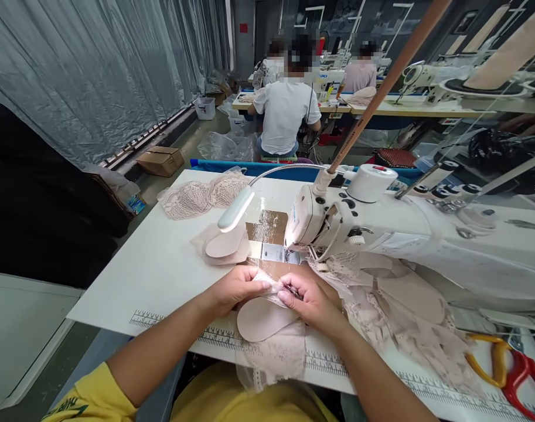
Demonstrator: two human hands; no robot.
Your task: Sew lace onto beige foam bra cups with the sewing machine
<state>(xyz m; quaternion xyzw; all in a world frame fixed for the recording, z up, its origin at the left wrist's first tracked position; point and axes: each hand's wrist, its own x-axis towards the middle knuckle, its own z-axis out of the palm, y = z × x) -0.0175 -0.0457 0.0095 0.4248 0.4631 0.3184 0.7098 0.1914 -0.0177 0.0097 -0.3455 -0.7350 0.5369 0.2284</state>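
My left hand [241, 287] pinches the upper edge of a pale pink lace bra piece [267, 319], thumb on top. My right hand [309, 299] is closed on the same edge, close to the left fingertips. A small dark metal object, perhaps thread snips, shows between the right fingers; its shape is mostly hidden. A smooth oval cup pad lies below my hands, and lace hangs over the table's front edge. Just beyond them stands the white sewing machine [320, 223], its needle area lit by a lamp [236, 211].
Another cup piece [225, 243] and a lace bra section [201, 193] lie at left on the white table [113, 287]. More lace pieces [408, 299] are heaped right. Orange-handled scissors [491, 357] and red-handled scissors [524, 378] lie near right. Co-workers [287, 111] sit ahead.
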